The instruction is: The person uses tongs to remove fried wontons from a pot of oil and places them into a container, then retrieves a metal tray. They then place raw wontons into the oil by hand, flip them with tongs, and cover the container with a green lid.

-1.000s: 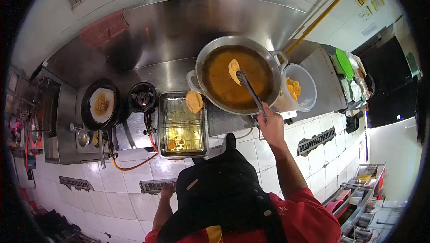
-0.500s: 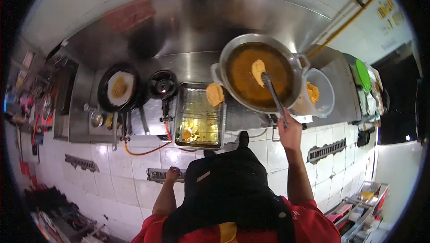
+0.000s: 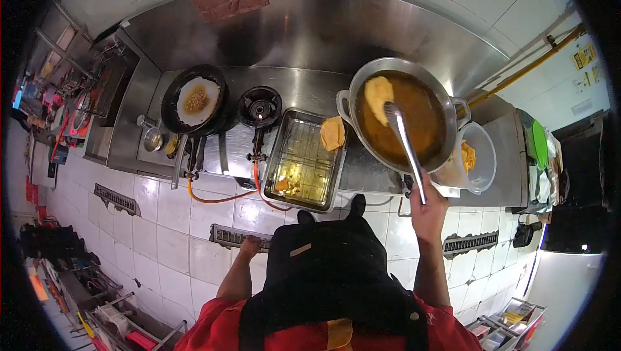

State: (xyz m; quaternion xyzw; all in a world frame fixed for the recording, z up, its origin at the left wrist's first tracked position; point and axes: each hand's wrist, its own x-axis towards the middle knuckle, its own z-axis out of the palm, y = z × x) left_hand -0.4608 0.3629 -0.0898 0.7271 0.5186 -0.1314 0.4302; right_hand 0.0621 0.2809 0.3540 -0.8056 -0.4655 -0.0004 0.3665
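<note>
The right hand [image 3: 429, 216] has its fingers clamped on tongs [image 3: 406, 147]; a loose pinch could drop the food [image 3: 378, 95], splashing oil [image 3: 422, 118]. (Left hand [image 3: 250, 245]: cannot tell.)

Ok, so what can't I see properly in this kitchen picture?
All in the head view:
Inside bottom of the big pan: hidden by brown liquid.
Whether the tongs grip the yellow piece: tips too small and blurred.
How the left hand is curled: too small and dark.
Words on the yellow stickers: too small.
Rest of the red shirt: cut off by the bottom edge.
</note>
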